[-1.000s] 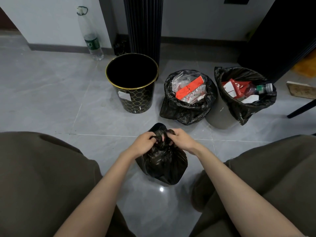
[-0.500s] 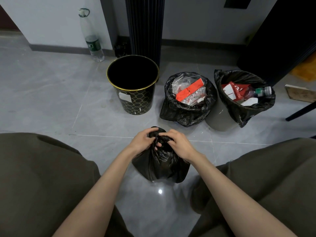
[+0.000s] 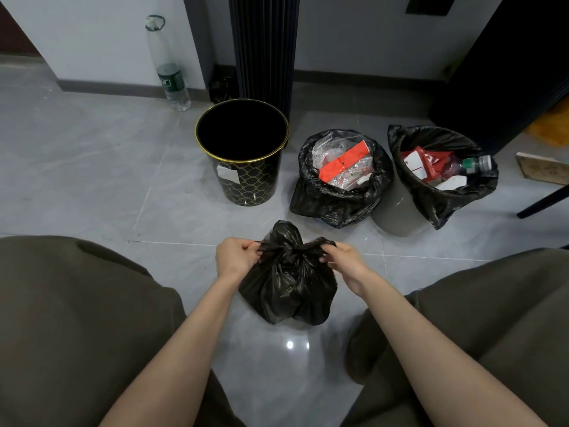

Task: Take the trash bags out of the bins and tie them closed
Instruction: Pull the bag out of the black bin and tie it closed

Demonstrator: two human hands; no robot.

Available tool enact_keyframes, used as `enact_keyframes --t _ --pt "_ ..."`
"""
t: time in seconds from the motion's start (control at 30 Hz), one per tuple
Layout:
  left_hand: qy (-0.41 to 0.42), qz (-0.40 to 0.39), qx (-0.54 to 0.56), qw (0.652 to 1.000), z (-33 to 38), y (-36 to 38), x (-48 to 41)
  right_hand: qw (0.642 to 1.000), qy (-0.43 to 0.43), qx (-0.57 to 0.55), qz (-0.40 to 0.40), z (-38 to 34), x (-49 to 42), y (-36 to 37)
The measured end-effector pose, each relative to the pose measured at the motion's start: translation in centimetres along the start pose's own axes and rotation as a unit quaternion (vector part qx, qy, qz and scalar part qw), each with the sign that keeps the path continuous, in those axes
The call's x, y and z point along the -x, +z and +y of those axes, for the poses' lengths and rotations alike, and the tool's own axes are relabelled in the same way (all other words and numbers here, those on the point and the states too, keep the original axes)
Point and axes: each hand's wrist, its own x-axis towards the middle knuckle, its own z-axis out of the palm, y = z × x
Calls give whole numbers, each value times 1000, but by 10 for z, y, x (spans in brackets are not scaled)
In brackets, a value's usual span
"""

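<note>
— Hands first: what do they hold?

— Both are closed on one black bag [image 3: 288, 282], which sits on the grey floor [image 3: 92, 167] between the knees. The left hand [image 3: 235, 258] pinches a twisted ear of plastic on the left side of the bag's neck, and the right hand [image 3: 341, 260] pinches the other ear on the right side. The knot is between them (I cannot tell if it is already tight, the black folds hide it).

— And what is hidden?

— The contents of this bag are not visible. The fingertips of both hands are partly buried in the plastic.

— How many bins do you count?

— Three, in a row behind the bag. The black bin with gold rim [image 3: 246, 167] stands on the left with no liner. The middle bag [image 3: 338, 180] hangs so low that its bin is almost completely covered. The grey bin [image 3: 397, 211] on the right keeps its bag [image 3: 443, 177] too. Both these bags are open and show red and white packaging.

— Anything smaller?

— One clear bottle [image 3: 171, 72] stands upright by the wall, well apart from the hands.
</note>
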Motion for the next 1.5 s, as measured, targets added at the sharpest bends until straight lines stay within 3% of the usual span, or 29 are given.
enact_keyframes --t 0.1,0.2,0.33,0.47,0.63,0.7,0.8,0.87,0.93,1.03,1.13,1.23,1.33,1.37,1.43,1.5 --pt "-29 16 19 999 -12 -3 2 994 59 -89 35 8 -2 -7" --pt "-52 -18 135 989 4 4 12 994 42 -98 24 1 2 -3" --pt "-49 -108 329 937 29 14 25 991 31 -122 -48 -14 7 9" --pt "-37 -107 357 927 32 24 28 981 67 -181 -24 -15 10 18" --pt "-174 -82 445 875 8 20 17 930 189 -313 42 0 3 15" --pt "-192 -74 454 867 1 18 14 917 204 -339 58 3 2 12" --pt "-123 -66 366 920 7 21 19 952 154 -251 78 1 0 10" --pt "-38 -74 239 968 14 24 23 982 96 -137 83 -4 -1 8" --pt "55 -101 100 988 19 27 26 992 81 -66 65 -13 1 4" --pt "197 -154 -95 964 13 33 33 993 107 -50 -9 -28 8 -2" --pt "268 -154 -251 917 9 36 39 986 125 -77 -79 -34 13 -7" --pt "286 -118 -326 893 7 37 39 973 149 -143 -107 -32 13 -7" --pt "276 -88 -311 905 9 39 42 974 114 -169 -100 -28 9 0" --pt "271 -86 -296 912 9 38 42 986 76 -118 -86 -25 9 3" --pt "259 -84 -279 921 11 37 43 991 -46 119 -50 -13 7 6" --pt "254 -78 -277 924 12 34 43 912 -147 381 -34 4 4 5"
